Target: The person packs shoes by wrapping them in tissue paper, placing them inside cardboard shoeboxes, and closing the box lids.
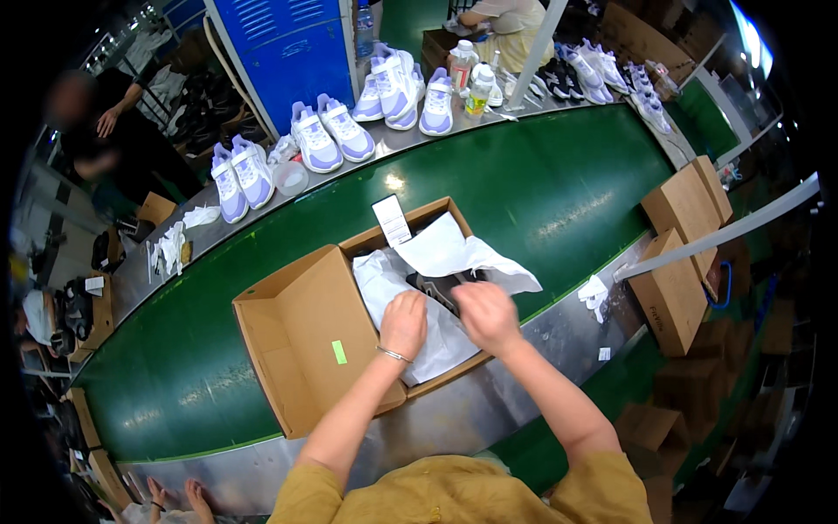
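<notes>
An open brown cardboard shoebox (pixel 292 341) sits in front of me, its lid folded out to the left. White tissue paper (pixel 445 249) lines it, with one sheet spilling over the right side. Between the paper layers shows part of a dark shoe (pixel 434 288). My left hand (pixel 404 325), a bracelet at its wrist, is over the box with its fingers curled at the shoe's near edge. Just right of it, my right hand (pixel 486 316) is slightly blurred, fingers drawn together beside the shoe and paper. What either hand's fingertips hold is hidden.
The box rests on a green conveyor belt (pixel 559 201) with metal edges. White and lilac sneakers (pixel 319 140) and bottles (pixel 478 90) line the far ledge. Brown cartons (pixel 668 293) and a slanted metal bar (pixel 724 231) stand at right. Another person's hands (pixel 179 498) show at lower left.
</notes>
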A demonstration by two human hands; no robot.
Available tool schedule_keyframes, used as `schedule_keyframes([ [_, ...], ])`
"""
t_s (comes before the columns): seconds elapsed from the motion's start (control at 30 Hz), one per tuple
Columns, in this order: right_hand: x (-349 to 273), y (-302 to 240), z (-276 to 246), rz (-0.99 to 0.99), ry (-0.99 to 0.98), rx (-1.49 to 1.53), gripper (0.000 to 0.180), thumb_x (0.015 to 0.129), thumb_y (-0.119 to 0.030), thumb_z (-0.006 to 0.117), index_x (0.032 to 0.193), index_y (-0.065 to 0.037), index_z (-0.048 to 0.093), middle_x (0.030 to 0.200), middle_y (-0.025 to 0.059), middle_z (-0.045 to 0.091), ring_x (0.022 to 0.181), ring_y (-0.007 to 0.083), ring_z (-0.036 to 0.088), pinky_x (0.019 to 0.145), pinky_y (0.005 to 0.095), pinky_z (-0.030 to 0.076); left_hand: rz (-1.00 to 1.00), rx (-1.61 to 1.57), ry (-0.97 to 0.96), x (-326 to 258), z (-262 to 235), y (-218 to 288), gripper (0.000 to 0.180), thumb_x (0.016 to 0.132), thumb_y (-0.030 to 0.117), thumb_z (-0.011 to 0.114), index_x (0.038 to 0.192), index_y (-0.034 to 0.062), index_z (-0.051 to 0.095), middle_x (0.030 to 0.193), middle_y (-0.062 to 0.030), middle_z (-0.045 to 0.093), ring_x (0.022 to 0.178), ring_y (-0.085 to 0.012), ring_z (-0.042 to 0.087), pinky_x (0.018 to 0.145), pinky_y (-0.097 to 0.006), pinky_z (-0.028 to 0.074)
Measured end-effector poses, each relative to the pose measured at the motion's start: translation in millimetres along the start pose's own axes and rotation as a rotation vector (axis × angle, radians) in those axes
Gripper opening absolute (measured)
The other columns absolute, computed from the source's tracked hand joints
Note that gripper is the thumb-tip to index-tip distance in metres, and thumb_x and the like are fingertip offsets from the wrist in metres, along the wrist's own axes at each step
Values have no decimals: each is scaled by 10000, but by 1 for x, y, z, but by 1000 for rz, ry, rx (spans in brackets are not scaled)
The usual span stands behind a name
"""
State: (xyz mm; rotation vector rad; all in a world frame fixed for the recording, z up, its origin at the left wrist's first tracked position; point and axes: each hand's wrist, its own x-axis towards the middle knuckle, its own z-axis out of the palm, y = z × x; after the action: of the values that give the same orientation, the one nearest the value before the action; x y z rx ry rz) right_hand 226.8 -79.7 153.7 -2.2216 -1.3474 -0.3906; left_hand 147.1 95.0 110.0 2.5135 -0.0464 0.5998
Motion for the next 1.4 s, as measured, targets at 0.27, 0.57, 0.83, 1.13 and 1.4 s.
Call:
schedule_keyframes([
  [0.27,9,34,-68,612,161,41,742,648,-110,710,1284,-3,344,1110,171,483,946,294,502,828,378,412,-606,-417,166,71,11,-24,683,801,364,616,1289,-8,315,998,-180,575,801,-254,591,681,-335,479],
  [0.57,-7,-45,10,421,-112,207,280,751,31,517,1031,38,530,1008,209,536,877,377,546,769,393,461,-714,-421,-74,81,46,-29,458,711,190,635,1104,-11,515,840,-220,605,721,-330,598,681,-384,479],
  [0.83,28,-43,-61,799,-102,412,302,795,-163,585,1065,-27,583,986,180,592,885,312,581,789,352,455,-611,-9,-14,74,37,-79,81,750,78,516,760,9,557,746,-229,596,728,-395,579,648,-473,458],
  [1.13,-29,-2,45,134,-564,-149,555,802,-395,545,1308,-233,384,1390,99,298,1296,307,231,972,604,209,-494,33,186,102,23,-75,605,694,110,650,1212,-42,377,1207,-232,443,1070,-361,456,892,-403,377],
  [1.4,-26,-1,43,163,-469,-76,511,801,-359,551,1270,-195,434,1331,92,383,1245,285,324,989,592,182,-542,-605,61,131,34,-79,560,749,200,671,1224,7,447,893,-72,606,744,-96,529,648,-228,444],
])
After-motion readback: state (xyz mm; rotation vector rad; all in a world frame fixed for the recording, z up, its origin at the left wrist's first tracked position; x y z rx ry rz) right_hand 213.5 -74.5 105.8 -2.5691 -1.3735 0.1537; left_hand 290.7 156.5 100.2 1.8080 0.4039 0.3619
